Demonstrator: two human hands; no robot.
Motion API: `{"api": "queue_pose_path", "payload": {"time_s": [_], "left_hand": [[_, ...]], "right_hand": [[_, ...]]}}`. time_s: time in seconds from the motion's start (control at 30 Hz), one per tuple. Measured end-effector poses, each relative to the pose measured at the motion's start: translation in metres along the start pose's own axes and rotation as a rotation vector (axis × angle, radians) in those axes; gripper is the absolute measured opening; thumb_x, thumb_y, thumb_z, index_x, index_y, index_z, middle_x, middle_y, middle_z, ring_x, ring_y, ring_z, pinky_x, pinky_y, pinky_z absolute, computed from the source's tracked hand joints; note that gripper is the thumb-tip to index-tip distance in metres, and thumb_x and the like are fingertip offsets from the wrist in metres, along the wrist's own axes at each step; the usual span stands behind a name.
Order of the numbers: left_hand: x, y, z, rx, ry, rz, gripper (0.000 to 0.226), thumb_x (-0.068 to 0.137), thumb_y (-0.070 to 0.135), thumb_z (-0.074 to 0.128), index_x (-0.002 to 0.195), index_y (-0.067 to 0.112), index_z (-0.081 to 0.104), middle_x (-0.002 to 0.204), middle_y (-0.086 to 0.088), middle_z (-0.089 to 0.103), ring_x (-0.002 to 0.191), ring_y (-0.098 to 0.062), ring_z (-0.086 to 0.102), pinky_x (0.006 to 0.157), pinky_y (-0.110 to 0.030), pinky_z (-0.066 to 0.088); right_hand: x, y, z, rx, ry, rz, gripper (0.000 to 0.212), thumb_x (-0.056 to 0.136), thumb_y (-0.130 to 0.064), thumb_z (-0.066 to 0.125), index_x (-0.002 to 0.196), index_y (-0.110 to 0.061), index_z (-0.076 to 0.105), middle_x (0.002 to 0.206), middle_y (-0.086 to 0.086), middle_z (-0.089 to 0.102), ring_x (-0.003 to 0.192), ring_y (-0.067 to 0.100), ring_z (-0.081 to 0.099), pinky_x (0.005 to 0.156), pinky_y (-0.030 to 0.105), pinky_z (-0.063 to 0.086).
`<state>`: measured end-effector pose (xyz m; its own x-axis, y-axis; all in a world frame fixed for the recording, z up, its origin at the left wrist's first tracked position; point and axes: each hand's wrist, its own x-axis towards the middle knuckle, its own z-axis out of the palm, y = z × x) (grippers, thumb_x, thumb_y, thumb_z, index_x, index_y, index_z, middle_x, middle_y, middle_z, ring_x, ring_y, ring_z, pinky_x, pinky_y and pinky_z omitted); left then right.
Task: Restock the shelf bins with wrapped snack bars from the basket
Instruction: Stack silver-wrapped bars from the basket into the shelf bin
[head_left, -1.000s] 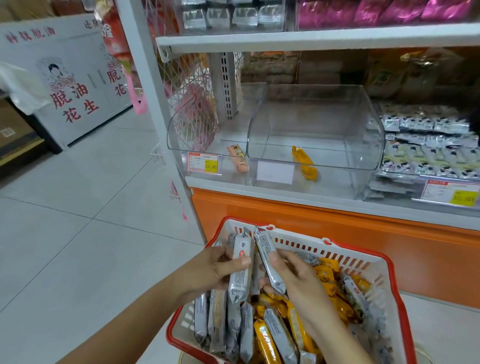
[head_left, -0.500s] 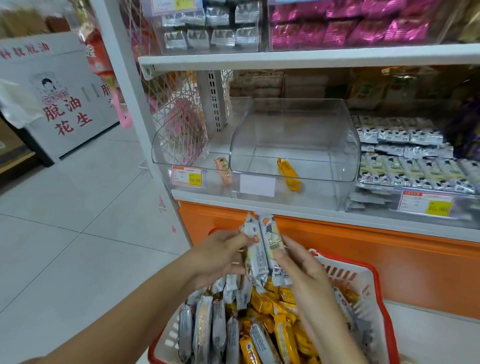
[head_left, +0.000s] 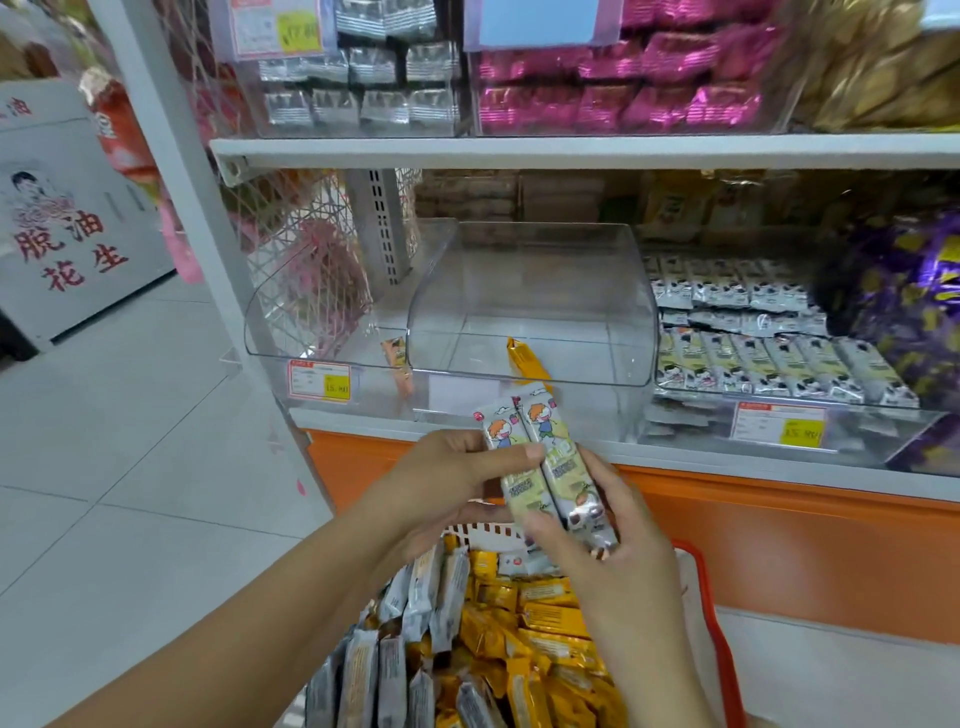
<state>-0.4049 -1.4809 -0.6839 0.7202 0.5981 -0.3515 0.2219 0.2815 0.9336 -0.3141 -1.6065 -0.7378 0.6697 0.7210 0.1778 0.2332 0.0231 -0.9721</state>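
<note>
The left hand (head_left: 441, 483) and right hand (head_left: 618, 551) pinch two pale bars (head_left: 540, 467) side by side over the basket's (head_left: 711, 613) far rim, yellow and grey bars (head_left: 519, 649) heaped inside; the middle bin (head_left: 530, 291) holds one yellow bar (head_left: 524, 358), the left bin (head_left: 311, 332) one orange bar (head_left: 397, 358)

Two pale bars (head_left: 543, 467), a cartoon kid on each wrapper, stand side by side, touching, tops leaning left, just above the red basket (head_left: 707, 597). Inside it, silver bars (head_left: 415, 597) heap on the left, yellow bars (head_left: 545, 618) on the right. The clear bin (head_left: 530, 280) behind holds a lone yellow bar (head_left: 523, 358).
</note>
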Motion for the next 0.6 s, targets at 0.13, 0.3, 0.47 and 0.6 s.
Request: {"api": "queue_pose_path", "payload": {"time_s": [0.13,0.3,0.47,0.6], "left_hand": [[0.011,0.007,0.015,-0.015,-0.001,0.022,0.029,0.082,0.018,0.07,0.109,0.008,0.066,0.099,-0.007,0.074,0.087,-0.018,0.071,0.063,-0.025,0.056],[0.028,0.023,0.031,0.052,-0.052,0.121,0.042,0.078,0.03,0.071,0.113,0.007,0.066,0.101,-0.008,0.073,0.095,-0.022,0.07,0.079,-0.032,0.058],[0.044,0.036,0.033,0.606,0.179,0.433,0.049,0.081,0.06,0.058,0.105,0.019,0.072,0.086,0.017,0.072,0.08,0.007,0.062,0.074,-0.008,0.044],[0.063,0.026,0.016,1.033,0.257,0.564,0.047,0.088,0.045,0.06,0.127,0.018,0.059,0.137,0.002,0.054,0.133,-0.003,0.033,0.091,-0.007,0.026]], "right_hand": [[0.005,-0.001,-0.007,-0.369,0.06,-0.123,0.098,0.056,-0.08,0.064,0.14,-0.035,0.043,0.118,-0.026,0.035,0.118,-0.002,0.038,0.091,0.006,0.032],[0.021,-0.004,-0.018,-0.567,0.232,-0.253,0.081,0.077,-0.058,0.056,0.147,-0.023,0.036,0.119,-0.01,0.045,0.112,0.008,0.044,0.09,0.018,0.04],[0.062,-0.015,-0.061,-0.576,0.372,-0.228,0.071,0.079,-0.038,0.065,0.144,-0.02,0.042,0.116,-0.001,0.051,0.106,0.017,0.048,0.084,0.025,0.037],[0.124,-0.031,-0.114,-0.706,0.536,-0.19,0.063,0.086,-0.031,0.063,0.144,-0.018,0.043,0.115,0.014,0.052,0.106,0.03,0.05,0.079,0.033,0.037]]}}
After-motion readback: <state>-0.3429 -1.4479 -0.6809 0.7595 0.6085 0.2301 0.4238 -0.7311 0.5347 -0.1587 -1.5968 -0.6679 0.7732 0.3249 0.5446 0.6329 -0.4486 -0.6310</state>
